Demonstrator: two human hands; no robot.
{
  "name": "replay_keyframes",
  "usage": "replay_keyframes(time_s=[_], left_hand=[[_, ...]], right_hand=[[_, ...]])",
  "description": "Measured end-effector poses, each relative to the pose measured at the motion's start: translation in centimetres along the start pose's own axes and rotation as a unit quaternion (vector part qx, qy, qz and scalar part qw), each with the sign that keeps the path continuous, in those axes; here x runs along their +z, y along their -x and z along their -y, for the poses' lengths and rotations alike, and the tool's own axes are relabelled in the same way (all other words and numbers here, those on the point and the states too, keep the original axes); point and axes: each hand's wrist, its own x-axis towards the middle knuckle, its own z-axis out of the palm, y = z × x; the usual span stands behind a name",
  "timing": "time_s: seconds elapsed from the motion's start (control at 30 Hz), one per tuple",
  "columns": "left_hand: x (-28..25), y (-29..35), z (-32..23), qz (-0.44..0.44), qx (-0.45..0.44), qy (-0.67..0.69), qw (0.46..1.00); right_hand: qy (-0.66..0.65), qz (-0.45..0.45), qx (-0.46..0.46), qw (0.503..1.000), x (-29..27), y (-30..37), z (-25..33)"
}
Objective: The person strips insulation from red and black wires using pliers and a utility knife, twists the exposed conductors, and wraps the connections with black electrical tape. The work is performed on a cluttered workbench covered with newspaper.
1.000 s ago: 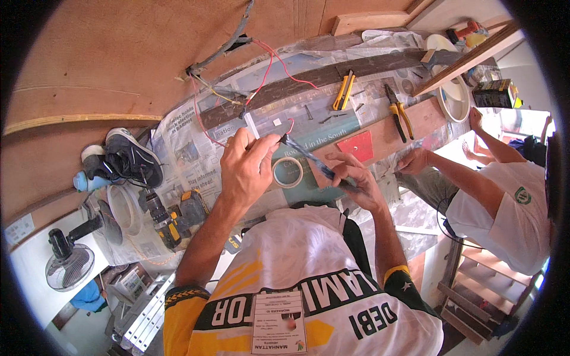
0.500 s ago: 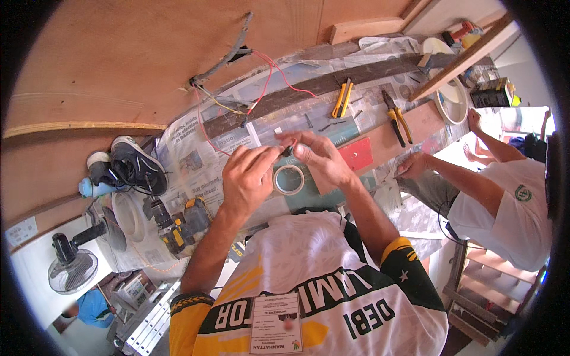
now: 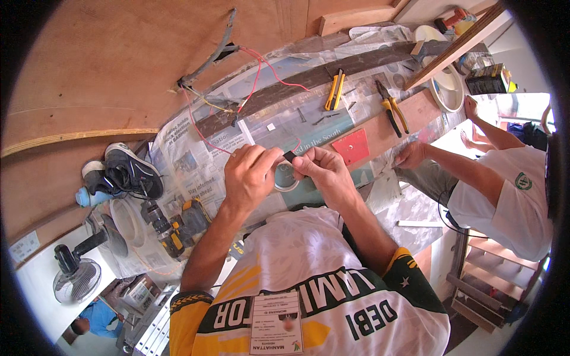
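My left hand is closed in a pinch at the left end of a small black strip, which looks like electrical tape. At the strip's other end, my right hand pinches with its thumb and fingers. A thin red wire runs down from the wall opening toward my left fingertips; whether they grip it is hidden. Just above the strip a short curl of red wire shows. Beneath my hands lies a pale tape ring, partly covered by my fingers.
On the newspaper-covered bench lie a yellow cutter knife, pliers, a red plate and several screws. Black shoes and a cordless drill sit at the left. A co-worker in a white shirt sits at the right.
My right fingers have gone from spread to curled in a pinch, and my hands are slightly farther apart. The black strip now shows between them. The whole view has shifted a little.
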Motion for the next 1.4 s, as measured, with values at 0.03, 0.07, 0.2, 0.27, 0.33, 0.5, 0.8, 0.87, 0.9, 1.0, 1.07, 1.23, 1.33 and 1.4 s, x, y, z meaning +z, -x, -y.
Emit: replay_keyframes(time_s=[0.03,0.07,0.2,0.27,0.33,0.5,0.8,0.87,0.9,1.0,1.07,1.23,1.33,1.4], left_hand=[[0.0,-0.1,-0.2,0.009,0.000,-0.013,1.000],[0.0,-0.1,-0.3,0.018,-0.001,-0.027,0.999],[0.8,-0.7,-0.5,-0.008,0.023,0.003,1.000],[0.8,-1.0,-0.7,-0.011,0.025,0.020,0.999],[0.6,-1.4,-0.8,-0.011,0.023,0.037,0.999],[-0.2,-1.8,-1.0,0.004,-0.006,0.105,0.994],[-0.1,-1.4,-1.4,-0.045,-0.044,0.156,0.986],[0.2,-1.0,-1.5,-0.058,-0.055,0.154,0.985],[0.1,-0.9,-1.5,-0.059,-0.044,0.144,0.987],[-0.4,-0.6,-1.4,-0.064,-0.021,0.134,0.989],[-1.0,-0.8,-1.6,-0.067,-0.018,0.156,0.985],[-2.1,0.4,-0.9,-0.042,-0.019,0.146,0.988],[-2.4,1.1,-0.9,-0.040,-0.034,0.146,0.988],[-2.2,1.3,-0.8,-0.044,-0.039,0.152,0.987]], right_hand=[[0.033,-0.004,-0.004,0.999,0.1,0.4,0.6],[0.042,-0.011,-0.007,0.999,0.2,0.7,0.7],[0.043,-0.028,-0.018,0.998,-0.4,2.0,0.6],[0.047,-0.028,-0.028,0.998,-0.8,2.3,0.7],[0.073,-0.027,-0.038,0.996,-1.1,2.8,1.2],[0.313,-0.069,-0.145,0.936,-2.7,1.2,0.7],[0.037,0.074,-0.125,0.989,-0.4,-3.9,-4.3],[-0.069,0.109,-0.113,0.985,0.3,-4.4,-4.9],[-0.100,0.134,-0.096,0.981,0.3,-4.6,-5.2],[-0.167,0.213,-0.058,0.961,-0.2,-5.8,-5.7],[-0.176,0.273,-0.050,0.944,-1.0,-7.4,-5.2],[0.031,0.392,-0.081,0.916,-2.1,-11.8,0.2],[0.145,0.412,-0.146,0.888,-0.6,-11.6,4.5],[0.199,0.419,-0.210,0.861,0.0,-11.3,6.2]])
